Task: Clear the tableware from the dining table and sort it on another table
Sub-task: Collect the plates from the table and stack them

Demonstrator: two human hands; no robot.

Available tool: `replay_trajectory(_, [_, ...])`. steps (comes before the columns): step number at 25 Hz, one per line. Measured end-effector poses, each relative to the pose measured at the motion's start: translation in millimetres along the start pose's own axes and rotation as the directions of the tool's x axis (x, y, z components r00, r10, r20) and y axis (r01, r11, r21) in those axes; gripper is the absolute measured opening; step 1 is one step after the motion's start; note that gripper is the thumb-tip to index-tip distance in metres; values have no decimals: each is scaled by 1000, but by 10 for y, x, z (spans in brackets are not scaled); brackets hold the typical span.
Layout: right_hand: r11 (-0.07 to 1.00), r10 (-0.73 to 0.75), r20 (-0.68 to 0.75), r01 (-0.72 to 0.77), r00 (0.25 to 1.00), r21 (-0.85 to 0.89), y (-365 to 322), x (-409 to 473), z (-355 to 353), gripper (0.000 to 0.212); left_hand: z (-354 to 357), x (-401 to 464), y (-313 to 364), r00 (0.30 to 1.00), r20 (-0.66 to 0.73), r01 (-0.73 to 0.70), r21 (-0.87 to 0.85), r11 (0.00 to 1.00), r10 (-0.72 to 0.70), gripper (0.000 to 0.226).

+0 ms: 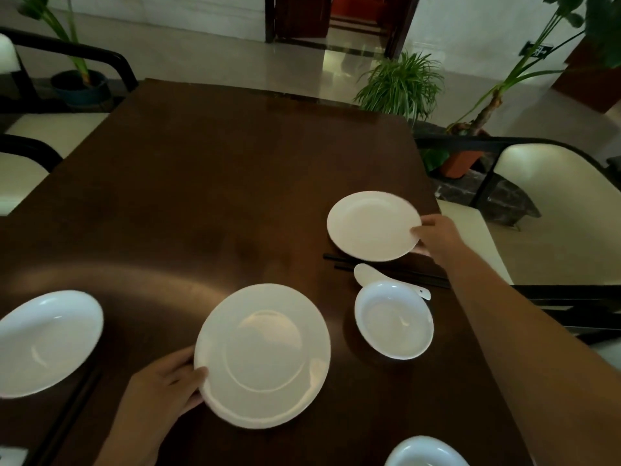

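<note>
1. The dark brown desk (215, 183) is big, and its far half is bare wood. Its right edge runs close past the small plate.
2. Cream chairs (554, 213) with black arms stand at the left and right sides, and green plants (401, 84) stand on the floor behind.
3. Two plates: the left hand (164, 386) grips the rim of the big plate (263, 354) near the front. The right hand (437, 235) pinches the edge of the small plate (371, 225).
4. Three white bowls: one (47, 341) at the left edge, one (393, 319) beside the big plate, one (425, 454) at the bottom.
5. Black chopsticks (386, 270) lie under the small plate.
6. One white spoon (368, 274) touches the middle bowl.
</note>
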State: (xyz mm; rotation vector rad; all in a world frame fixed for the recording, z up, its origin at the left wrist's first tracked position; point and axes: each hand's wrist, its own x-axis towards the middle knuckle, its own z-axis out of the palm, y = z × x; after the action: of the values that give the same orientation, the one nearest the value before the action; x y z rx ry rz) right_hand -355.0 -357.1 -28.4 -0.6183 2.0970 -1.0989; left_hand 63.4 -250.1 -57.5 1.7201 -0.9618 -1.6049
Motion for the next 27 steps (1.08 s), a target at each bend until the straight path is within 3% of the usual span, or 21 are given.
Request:
replay_trajectory(4, [983, -75, -16, 77, 997, 167, -257, -261, -49, 34, 35, -39, 84, 998, -12, 69, -38, 997, -69, 26])
replay_trajectory(7, [975, -121, 144, 91, 982, 204, -375, -584, -4, 34, 37, -82, 116, 994, -27, 102, -92, 991, -105, 21])
replay_trajectory(10, [988, -145, 408, 106, 901, 117, -382, -962, 227, 29, 30, -130, 174, 981, -21, 184, -228, 956, -194, 30])
replay_trajectory(13, [989, -93, 574, 142, 814, -42, -304, -1191, 485, 29, 24, -142, 194, 981, 4, 189, -235, 953, -193, 31])
replay_trajectory(16, [967, -38, 657, 193, 753, -166, -245, -1272, 662, 28, 33, -133, 165, 989, 0, 148, -172, 974, -150, 26])
replay_trajectory(19, [937, -6, 712, 252, 703, -241, -214, -1340, 775, 27, 50, -143, 123, 994, -40, 95, -120, 988, -101, 8])
replay_trajectory(22, [914, -26, 717, 308, 696, -266, -171, -1385, 861, 25, 69, -141, 74, 997, -58, 40, -48, 998, -42, 15])
replay_trajectory(24, [848, -107, 676, 422, 729, -320, -119, -1400, 916, 21, 78, -140, 39, 997, -76, 4, -47, 999, -8, 19])
replay_trajectory(27, [561, -283, 653, 674, 702, -482, -46, -1372, 989, 24, 71, -141, 4, 996, -91, -3, -55, 999, -2, 26])
